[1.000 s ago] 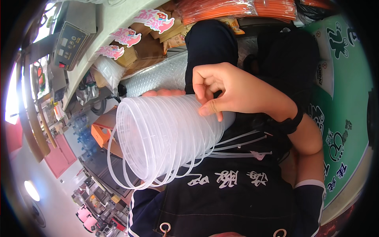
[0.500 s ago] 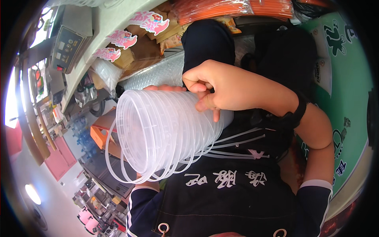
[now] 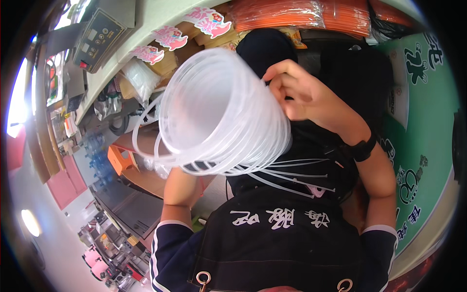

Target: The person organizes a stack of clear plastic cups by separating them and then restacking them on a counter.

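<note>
A nested stack of clear plastic buckets point(image 3: 243, 117) is held up in front of me, tilted, its open mouth toward the upper left. Thin clear bail handles point(image 3: 146, 126) hang off its near side, and several stick out toward my apron. My left hand point(image 3: 182, 185) reaches up under the stack and bears it; its fingers are hidden behind the plastic. On the right side of the stack, my right hand point(image 3: 296, 92) has its fingers curled against the bucket edges, with the index fingertip at a rim. A black band circles my right wrist.
Along the back, a shelf holds orange items in clear wrap point(image 3: 301, 17) and a clear plastic bag point(image 3: 141, 78). A grey control box point(image 3: 97, 36) stands on the counter at upper left. An open cardboard box point(image 3: 141, 146) lies beyond my left arm. A green sign point(image 3: 423, 112) is at right.
The bucket stack has risen and tipped, so its mouth faces me more. My right hand has shifted right along it. My left fingers, seen earlier over the far side, are hidden now.
</note>
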Motion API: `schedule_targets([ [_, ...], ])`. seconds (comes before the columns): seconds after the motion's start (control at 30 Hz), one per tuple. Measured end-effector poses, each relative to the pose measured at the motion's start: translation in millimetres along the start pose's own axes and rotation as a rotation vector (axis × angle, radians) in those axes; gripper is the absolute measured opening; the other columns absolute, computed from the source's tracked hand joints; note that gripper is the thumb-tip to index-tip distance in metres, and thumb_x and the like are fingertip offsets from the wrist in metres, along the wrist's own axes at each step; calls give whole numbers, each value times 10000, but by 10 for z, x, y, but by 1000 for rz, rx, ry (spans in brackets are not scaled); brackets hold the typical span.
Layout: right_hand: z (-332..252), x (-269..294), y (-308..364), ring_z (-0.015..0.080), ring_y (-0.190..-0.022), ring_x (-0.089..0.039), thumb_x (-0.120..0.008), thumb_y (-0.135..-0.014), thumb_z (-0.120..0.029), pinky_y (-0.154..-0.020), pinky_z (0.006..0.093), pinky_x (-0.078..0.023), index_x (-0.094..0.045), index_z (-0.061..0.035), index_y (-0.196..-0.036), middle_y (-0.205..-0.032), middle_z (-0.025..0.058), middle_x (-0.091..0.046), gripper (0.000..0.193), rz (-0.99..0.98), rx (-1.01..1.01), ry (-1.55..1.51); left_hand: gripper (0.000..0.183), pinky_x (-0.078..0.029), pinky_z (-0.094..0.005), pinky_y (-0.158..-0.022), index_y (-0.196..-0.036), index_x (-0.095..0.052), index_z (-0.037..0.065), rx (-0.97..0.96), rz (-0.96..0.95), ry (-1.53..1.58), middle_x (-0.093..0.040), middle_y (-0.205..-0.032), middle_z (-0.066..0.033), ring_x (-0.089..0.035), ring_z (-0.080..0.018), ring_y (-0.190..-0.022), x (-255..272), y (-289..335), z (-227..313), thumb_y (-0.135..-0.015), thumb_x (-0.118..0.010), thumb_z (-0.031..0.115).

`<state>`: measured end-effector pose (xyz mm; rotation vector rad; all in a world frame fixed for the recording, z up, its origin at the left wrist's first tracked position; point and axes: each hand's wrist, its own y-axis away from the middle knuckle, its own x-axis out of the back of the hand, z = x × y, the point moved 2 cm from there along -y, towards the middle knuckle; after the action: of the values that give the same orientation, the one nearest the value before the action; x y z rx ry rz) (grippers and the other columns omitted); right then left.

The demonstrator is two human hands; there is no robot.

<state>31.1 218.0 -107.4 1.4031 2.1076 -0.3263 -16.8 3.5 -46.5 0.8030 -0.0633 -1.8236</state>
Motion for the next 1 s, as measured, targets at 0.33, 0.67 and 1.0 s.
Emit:
schedule_targets([
  [0.33, 236, 41, -2, 87, -827, -471, -830, -779, -437, -681, 221, -413, -351, -75, -1429, -994, 15, -456, 885, 210, 265, 301, 471, -523, -417, -978, -1346, -512, 16, -47, 32, -87, -611, -1294, -152, -606, -272, -1172, 71, -421, -32, -1041, -420, 363],
  [0.67, 283, -231, 1, 111, -747, -447, -499, -1034, -432, -727, 258, -405, -361, -8, -1282, -846, 29, -462, 509, 447, 243, 208, 517, -541, -346, -926, -1313, -549, 16, -49, 78, -137, -651, -1238, -105, -650, -203, -1082, 272, -452, -42, -1062, -320, 405],
  [1.0, 90, -1028, 685, 191, -704, -485, -795, -643, -228, -582, 318, -406, -543, -87, -742, -751, 40, -446, 305, -53, 321, 1459, 514, -542, -345, -934, -1307, -557, 18, -68, 52, -131, -655, -1236, -108, -655, -201, -1082, 186, -469, -51, -1059, -317, 399],
])
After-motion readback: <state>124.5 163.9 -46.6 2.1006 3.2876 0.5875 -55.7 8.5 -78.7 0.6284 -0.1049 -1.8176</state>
